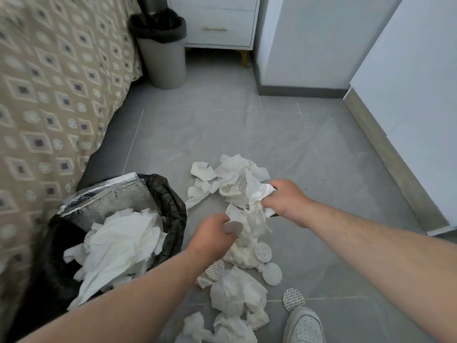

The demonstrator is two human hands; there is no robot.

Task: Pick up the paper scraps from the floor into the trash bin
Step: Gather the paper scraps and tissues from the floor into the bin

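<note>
A gathering step is in hand: both hands are down in the heap of crumpled paper scraps that is spread over the grey tiled floor. The right hand is closed around a bunch of white tissue at the far side of the heap, while the left hand is pinched on a pale round disc just above the middle of the heap. The two hands are held near each other but not touching. Several more round discs, some printed with a fine pattern, are scattered among the scraps, and one printed disc lies just beside a white shoe. The trash bin, lined with a black bag, stands just left of the heap, beside the patterned bed; it is already well filled with white paper and a silvery foil sheet. A second grey bin is seen well apart, by the white drawer unit. Much of the litter remains on the floor, so the task is judged to be roughly midway. What is held would next need to be carried leftward over the black rim and released, with care that loose trailing strips are not dropped short.
</note>
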